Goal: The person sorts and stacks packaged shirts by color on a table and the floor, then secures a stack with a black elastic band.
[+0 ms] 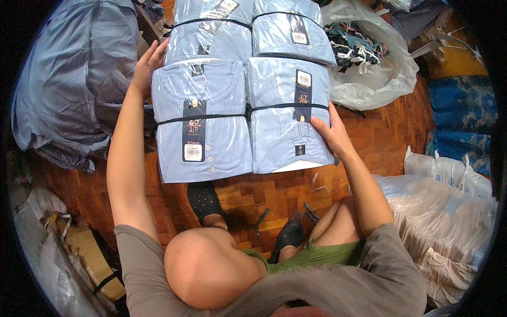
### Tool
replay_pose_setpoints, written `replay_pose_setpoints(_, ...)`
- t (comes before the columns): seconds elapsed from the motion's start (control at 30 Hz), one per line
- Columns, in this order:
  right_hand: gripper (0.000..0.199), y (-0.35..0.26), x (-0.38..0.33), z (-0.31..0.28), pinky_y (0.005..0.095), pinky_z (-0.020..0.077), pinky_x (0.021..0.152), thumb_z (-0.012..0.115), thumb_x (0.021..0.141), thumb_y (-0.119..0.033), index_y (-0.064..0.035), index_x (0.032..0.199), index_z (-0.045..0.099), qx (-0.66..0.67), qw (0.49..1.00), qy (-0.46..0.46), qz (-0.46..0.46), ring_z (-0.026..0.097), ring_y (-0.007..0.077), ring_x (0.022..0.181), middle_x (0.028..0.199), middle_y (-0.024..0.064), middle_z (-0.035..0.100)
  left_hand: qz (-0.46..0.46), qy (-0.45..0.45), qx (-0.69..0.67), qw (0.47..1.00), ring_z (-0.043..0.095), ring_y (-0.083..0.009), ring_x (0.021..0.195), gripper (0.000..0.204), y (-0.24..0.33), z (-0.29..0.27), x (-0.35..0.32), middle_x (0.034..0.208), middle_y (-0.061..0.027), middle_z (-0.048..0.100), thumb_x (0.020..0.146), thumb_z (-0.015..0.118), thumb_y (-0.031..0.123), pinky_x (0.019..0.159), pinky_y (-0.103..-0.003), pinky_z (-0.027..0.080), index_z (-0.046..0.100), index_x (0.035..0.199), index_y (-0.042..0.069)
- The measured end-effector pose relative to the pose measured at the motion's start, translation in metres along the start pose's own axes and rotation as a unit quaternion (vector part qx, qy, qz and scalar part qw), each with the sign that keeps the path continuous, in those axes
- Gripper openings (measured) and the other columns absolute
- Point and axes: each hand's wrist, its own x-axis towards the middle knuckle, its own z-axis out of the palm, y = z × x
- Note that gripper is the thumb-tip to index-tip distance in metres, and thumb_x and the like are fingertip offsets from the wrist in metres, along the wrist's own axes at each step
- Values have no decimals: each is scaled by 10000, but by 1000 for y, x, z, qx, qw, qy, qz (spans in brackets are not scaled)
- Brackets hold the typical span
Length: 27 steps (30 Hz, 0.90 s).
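Observation:
Stacks of folded light-blue shirts in clear plastic lie in front of me, tied with dark cords. The near left stack [227, 142] and near right stack [274, 132] sit side by side, with dark hang tags on top. Beyond them are a far left stack [185, 39] and a far right stack [269, 39]. My left hand [149, 67] grips the left side where the near and far stacks meet, its fingers partly hidden. On the right edge of the near right stack, my right hand [332, 131] has its thumb on top; its other fingers are hidden.
A large blue-grey cloth bundle [74, 79] stands at the left. Far right, a clear plastic bag [398, 74] holds tangled cords and scraps. Plastic-wrapped stacks [433, 211] are at the near right, cardboard [95, 259] at the near left. Cord pieces [261, 221] lie on the parquet floor [380, 132].

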Motion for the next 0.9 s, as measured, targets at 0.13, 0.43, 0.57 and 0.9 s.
replay_pose_setpoints(0.13,894,-9,-2,0,359,394,1119,771,911,-324,34,1563,274,-24,999,10,23,513,246,1318,1466,188,507,16,32,-28,999,389,-306,1469,807,-2,-6,-6,1646,-191,310,1058,357,570,1205,-400,310,209,1617,7)
replay_pose_setpoints(0.43,890,14,4,-12,359,305,1183,715,949,-358,36,1587,236,-16,999,31,-6,433,281,1405,1531,211,444,140,62,11,988,345,-302,1496,780,-44,-12,-61,1651,-202,293,1083,274,572,1231,-403,252,221,1614,3)
replay_pose_setpoints(0.57,822,20,5,-22,388,344,1163,601,1008,-482,19,1578,284,-7,999,31,-1,468,284,1383,1539,213,440,80,206,39,975,314,-297,1512,700,-92,-14,-134,1639,-194,325,1105,266,497,1242,-407,209,265,1603,5)
replay_pose_setpoints(0.9,539,-85,-159,-85,458,471,1028,618,990,-465,-38,1317,611,-294,945,40,139,600,342,1189,1278,208,619,-227,381,30,896,679,-216,914,493,-217,4,-386,1070,-86,707,1006,560,490,750,-364,551,627,1238,60)
